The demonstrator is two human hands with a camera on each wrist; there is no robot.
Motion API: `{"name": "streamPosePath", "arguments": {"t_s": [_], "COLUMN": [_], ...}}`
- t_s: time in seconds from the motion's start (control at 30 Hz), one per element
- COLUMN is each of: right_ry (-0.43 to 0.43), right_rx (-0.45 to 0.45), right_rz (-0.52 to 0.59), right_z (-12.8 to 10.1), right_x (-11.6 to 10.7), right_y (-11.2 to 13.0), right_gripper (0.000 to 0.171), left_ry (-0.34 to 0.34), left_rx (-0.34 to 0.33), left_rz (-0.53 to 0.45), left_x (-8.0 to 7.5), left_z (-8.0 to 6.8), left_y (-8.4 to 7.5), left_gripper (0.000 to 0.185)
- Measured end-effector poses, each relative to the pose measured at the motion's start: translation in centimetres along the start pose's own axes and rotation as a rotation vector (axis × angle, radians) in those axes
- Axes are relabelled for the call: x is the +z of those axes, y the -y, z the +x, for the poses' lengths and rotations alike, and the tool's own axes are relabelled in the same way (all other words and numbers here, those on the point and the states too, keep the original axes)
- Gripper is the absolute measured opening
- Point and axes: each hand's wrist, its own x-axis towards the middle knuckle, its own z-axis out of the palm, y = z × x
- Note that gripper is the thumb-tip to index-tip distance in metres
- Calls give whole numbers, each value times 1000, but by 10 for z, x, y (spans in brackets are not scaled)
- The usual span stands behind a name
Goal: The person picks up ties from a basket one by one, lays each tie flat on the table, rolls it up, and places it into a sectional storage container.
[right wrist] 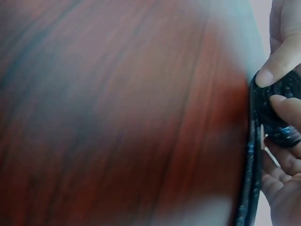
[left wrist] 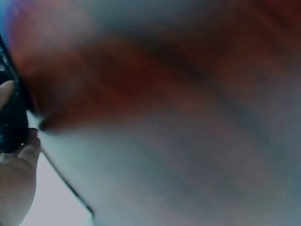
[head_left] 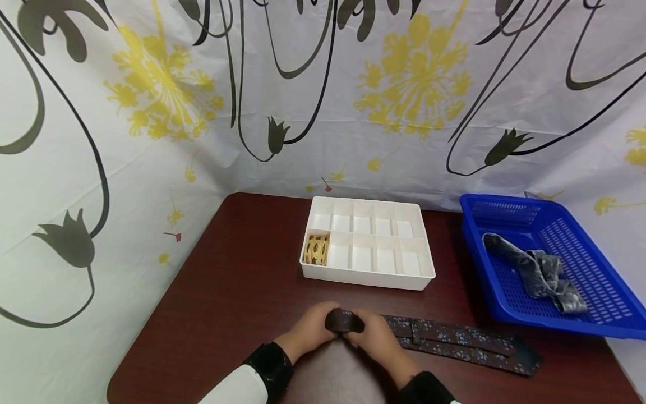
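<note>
A bare stretch of the dark red-brown wooden table (head_left: 237, 292) runs along its left edge. Near the front edge, the left hand (head_left: 310, 331) and right hand (head_left: 370, 335) meet, both pinching the rolled end of one dark floral-patterned necktie (head_left: 454, 336), whose loose length trails rightward flat on the table. Behind them sits one white plastic divided organiser box (head_left: 368, 275) of ten compartments, a single rolled yellow patterned tie (head_left: 316, 249) in its front-left one. At the right edge stands one blue plastic mesh basket (head_left: 510, 213) holding one crumpled grey tie (head_left: 542, 272).
</note>
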Motion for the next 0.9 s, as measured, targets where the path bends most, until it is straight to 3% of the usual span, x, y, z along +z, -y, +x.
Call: {"name": "streamPosePath", "arguments": {"t_s": [0.13,0.23,0.4,0.5,0.73,0.9], "right_ry": [-7,-5,16,24,22,22], "right_rx": [9,-1,-12,-7,8,17], "right_rz": [-6,-2,2,-25,-102,-183], "right_z": [1,1,1,1,3,3], "right_x": [2,2,1,0,-2,-3], "right_y": [-3,-3,-2,1,13,22], "right_gripper": [43,42,43,45,55,56], "left_ry": [-27,-33,-8,7,50,83], "left_rx": [-19,-11,35,28,-118,-239], "left_rz": [-75,-44,150,294,585,665], "left_x": [3,2,-3,-7,-6,-1], "left_z": [-1,-1,2,4,10,13], "left_y": [6,5,-8,-21,-49,-62], "left_gripper": [43,38,28,22,9,7]}}
